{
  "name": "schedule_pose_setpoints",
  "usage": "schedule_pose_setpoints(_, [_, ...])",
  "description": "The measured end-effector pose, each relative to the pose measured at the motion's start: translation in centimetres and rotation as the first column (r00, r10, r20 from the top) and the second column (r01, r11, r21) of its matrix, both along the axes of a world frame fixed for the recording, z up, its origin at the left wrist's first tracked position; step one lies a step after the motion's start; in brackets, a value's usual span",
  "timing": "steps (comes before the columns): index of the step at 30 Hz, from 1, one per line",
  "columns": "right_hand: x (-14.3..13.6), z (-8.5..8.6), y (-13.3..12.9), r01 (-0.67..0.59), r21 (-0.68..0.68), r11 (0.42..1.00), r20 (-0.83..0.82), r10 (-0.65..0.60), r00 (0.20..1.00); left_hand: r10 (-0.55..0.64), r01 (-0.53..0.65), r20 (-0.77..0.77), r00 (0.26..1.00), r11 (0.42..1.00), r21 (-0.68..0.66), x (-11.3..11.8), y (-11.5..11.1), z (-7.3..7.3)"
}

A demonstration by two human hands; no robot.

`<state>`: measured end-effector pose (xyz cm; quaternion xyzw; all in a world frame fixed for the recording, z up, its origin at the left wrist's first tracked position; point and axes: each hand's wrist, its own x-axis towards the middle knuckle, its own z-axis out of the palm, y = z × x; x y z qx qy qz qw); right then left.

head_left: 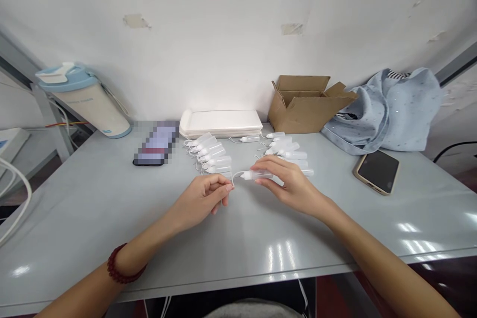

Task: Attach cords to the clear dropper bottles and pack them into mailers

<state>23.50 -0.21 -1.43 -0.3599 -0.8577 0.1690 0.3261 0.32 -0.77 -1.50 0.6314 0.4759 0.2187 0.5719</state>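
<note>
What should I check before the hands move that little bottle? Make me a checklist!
1. Right hand holding the little bottle: ok, it has a grip.
2. Left hand holding the thin white cord: ok, pinched.
3. Other bottles well away from the right hand: not ok, the right-hand bunch lies right beside it.
4. Cords in the left-hand bunch untangled: cannot tell, too small.
5. Dark-screened phone away from both hands: ok, it lies near the blue bag.
</note>
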Motion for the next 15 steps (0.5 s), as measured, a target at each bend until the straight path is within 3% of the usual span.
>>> schedule_pose_setpoints(6, [-0.16,0.24,-0.19,-0.017,-0.052,0.998,-0.008,0.016,1.000,0.052,-0.046,0.099,0.994,0.997,-0.059,0.03,0.21,0.06])
schedule_pose_setpoints(15, [-0.28,0.00,-0.28,-0.038,-0.092,0.995,-0.010,0.037,0.999,0.040,-0.026,0.148,0.988,0.995,-0.093,-0.03,0.12,0.02])
